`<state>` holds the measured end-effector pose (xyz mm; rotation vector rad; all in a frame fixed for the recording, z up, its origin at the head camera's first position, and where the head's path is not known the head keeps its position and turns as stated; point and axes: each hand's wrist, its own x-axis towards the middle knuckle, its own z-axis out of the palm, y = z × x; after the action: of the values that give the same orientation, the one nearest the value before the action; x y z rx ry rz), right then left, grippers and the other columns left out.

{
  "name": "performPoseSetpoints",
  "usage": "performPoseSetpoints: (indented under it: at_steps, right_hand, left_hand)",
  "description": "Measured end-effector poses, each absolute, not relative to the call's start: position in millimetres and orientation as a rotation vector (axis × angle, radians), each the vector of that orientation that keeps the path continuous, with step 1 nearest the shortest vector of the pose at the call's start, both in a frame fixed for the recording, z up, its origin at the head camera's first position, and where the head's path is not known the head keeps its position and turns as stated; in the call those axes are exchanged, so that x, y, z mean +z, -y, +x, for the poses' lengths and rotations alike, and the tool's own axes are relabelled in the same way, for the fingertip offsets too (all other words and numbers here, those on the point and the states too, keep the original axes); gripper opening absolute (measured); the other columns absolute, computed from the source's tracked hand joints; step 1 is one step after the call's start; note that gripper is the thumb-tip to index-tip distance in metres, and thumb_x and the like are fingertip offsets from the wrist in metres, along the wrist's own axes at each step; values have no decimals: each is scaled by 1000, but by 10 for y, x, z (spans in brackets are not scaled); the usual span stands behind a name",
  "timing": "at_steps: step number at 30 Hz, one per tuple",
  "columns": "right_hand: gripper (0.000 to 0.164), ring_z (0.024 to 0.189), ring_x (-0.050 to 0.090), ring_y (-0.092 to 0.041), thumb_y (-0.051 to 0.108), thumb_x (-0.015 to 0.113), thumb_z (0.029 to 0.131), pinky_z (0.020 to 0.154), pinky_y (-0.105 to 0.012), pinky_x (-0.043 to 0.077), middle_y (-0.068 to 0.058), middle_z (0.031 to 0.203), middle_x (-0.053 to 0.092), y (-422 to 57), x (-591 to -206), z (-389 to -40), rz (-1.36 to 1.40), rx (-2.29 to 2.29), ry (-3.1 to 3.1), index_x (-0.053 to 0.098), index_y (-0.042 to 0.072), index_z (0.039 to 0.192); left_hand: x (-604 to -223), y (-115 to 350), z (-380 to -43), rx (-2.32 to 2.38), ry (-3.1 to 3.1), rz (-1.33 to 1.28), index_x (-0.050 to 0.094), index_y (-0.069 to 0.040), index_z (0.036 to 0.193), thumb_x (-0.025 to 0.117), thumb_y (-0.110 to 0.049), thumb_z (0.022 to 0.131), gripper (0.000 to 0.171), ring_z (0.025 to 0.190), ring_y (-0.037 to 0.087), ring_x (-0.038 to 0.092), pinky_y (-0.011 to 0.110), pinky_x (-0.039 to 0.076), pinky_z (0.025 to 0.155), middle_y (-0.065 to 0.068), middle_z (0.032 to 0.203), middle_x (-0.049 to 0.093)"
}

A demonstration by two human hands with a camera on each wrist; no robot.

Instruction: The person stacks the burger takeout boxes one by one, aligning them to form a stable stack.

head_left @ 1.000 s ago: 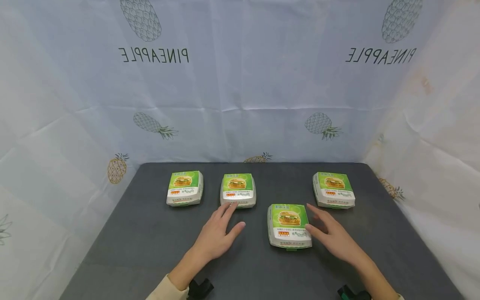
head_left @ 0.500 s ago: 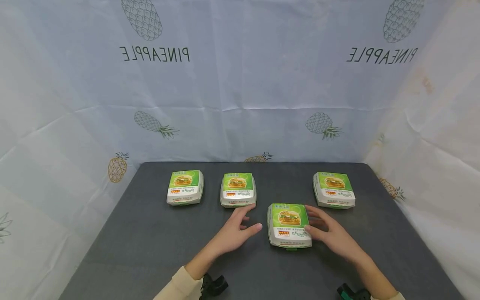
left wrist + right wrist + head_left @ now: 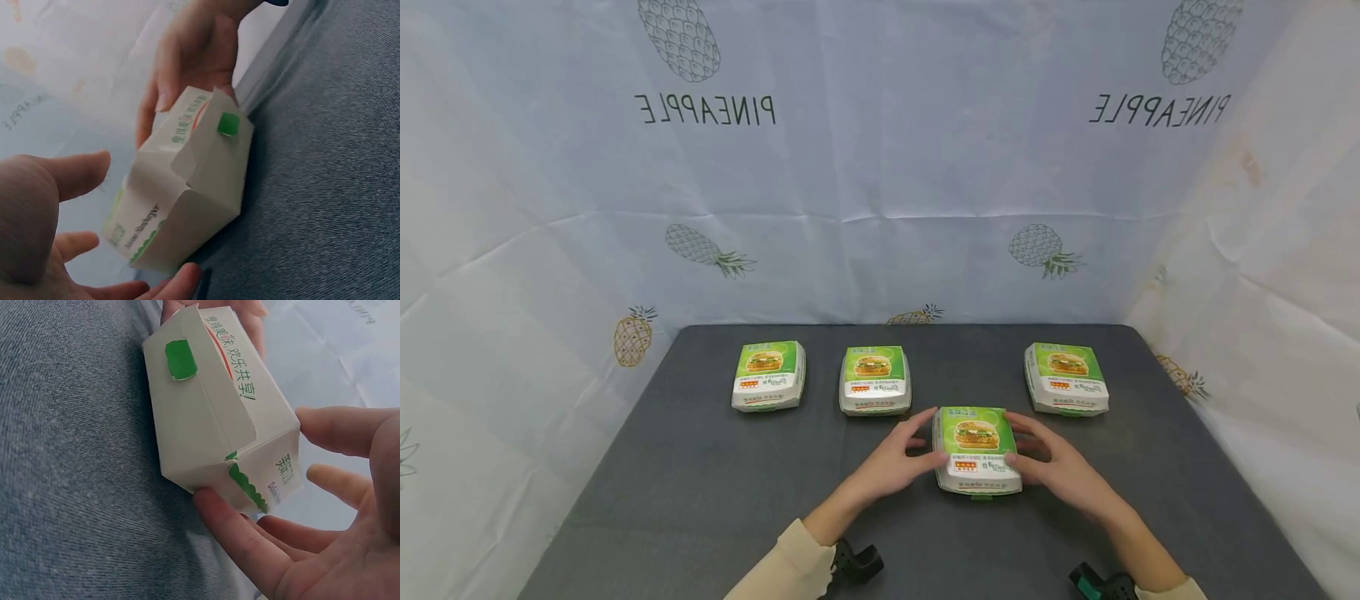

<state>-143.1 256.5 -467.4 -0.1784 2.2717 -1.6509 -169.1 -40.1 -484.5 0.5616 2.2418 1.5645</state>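
A green and white burger box (image 3: 976, 450) lies closed on the dark table, between both hands. My left hand (image 3: 891, 462) is at its left side, fingers spread; in the left wrist view the thumb (image 3: 78, 172) stands apart from the carton (image 3: 215, 169), and the lower fingertips are close to its bottom edge, contact unclear. On the right side, my right hand (image 3: 1063, 475) touches the box with loosely extended fingers. The right wrist view has its thumb (image 3: 331, 428) at the upper edge and a finger (image 3: 234, 531) against the lower edge. A green tab shows on the box front.
Three similar burger boxes stand farther back: one at left (image 3: 769, 377), one left of centre (image 3: 875, 381), one at right (image 3: 1066, 379). Pineapple-printed cloth (image 3: 880, 167) encloses the back and sides of the table (image 3: 700, 492).
My left hand has moved right, from in front of the left-of-centre box to the near box's left side. My right hand has drawn slightly closer to its right side. The boxes have stayed put.
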Motion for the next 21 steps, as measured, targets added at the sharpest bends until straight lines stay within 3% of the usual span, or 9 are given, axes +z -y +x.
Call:
performPoseSetpoints:
  at_steps: [8, 21]
  right_hand:
    - [73, 137, 42, -48, 29, 70, 99, 85, -37, 58, -26, 156, 31, -2533, -4705, -1438, -173, -1655, -2265, 31, 14, 160]
    - [72, 134, 46, -45, 29, 70, 99, 84, -36, 58, -25, 154, 35, -2316, -4660, -1402, -235, -1646, -2276, 34, 13, 159]
  left_hand:
    - [-4873, 312, -1691, 1594, -2192, 547, 33, -20, 160, 72, -31, 97, 75, 120, 28, 60, 34, 54, 81, 10, 152, 44]
    - [-4766, 546, -1595, 1583, -2226, 559, 31, -16, 160, 71, -29, 98, 75, 117, 30, 60, 38, 54, 82, 14, 150, 44]
